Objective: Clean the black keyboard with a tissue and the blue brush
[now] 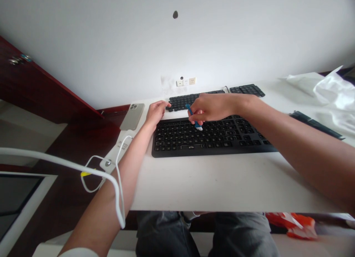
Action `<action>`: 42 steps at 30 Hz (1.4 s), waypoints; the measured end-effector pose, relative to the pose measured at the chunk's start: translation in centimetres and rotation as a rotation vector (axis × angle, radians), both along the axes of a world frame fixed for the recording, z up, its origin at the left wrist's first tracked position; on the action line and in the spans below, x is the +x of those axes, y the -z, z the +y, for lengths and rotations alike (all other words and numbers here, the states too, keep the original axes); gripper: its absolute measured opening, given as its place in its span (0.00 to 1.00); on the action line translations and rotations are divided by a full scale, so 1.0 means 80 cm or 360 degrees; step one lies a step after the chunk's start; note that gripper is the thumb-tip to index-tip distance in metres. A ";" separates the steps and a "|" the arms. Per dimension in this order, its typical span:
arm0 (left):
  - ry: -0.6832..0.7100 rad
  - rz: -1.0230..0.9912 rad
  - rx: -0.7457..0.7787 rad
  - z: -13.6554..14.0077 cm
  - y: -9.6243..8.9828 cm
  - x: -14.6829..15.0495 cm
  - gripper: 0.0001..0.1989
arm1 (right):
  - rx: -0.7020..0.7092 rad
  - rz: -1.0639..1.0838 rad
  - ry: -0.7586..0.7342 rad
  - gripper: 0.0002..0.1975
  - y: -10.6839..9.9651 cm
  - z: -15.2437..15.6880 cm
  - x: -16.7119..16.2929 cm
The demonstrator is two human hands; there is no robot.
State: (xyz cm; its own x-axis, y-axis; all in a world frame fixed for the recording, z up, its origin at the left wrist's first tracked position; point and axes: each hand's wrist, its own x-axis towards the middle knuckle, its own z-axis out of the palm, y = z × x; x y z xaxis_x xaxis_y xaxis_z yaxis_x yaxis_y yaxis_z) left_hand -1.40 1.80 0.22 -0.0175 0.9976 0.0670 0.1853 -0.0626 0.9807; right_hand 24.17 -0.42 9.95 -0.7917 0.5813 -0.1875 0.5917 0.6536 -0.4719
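A black keyboard base lies on the white table, its key positions bare of keycaps. Rows of loose black keycaps are laid out behind it. My right hand is closed around a small blue brush, its white bristles pointing down at the upper middle of the base. Near the base's upper left corner rests my left hand, holding nothing I can see; its index finger reaches toward the left end of the keycaps. Whether that fingertip touches them I cannot tell.
More keycaps sit at the back right. A phone lies at the left edge, near a white power strip and a looping white cable. White plastic wrapping and a dark strip are on the right.
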 end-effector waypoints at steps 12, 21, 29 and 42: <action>-0.0050 0.0318 0.0076 0.003 0.006 -0.003 0.14 | -0.0130 0.0100 -0.0039 0.13 -0.007 -0.005 0.002; -0.0101 0.0253 0.0042 0.002 0.002 -0.002 0.10 | 0.0042 0.0479 0.0501 0.23 0.005 -0.008 0.050; -0.0085 0.0191 0.0045 0.006 0.011 -0.003 0.10 | 0.0028 0.0756 0.0936 0.25 0.085 -0.023 0.089; -0.0058 0.0315 0.0046 0.008 0.015 -0.006 0.14 | -0.0022 0.1147 0.0674 0.24 0.116 -0.024 0.081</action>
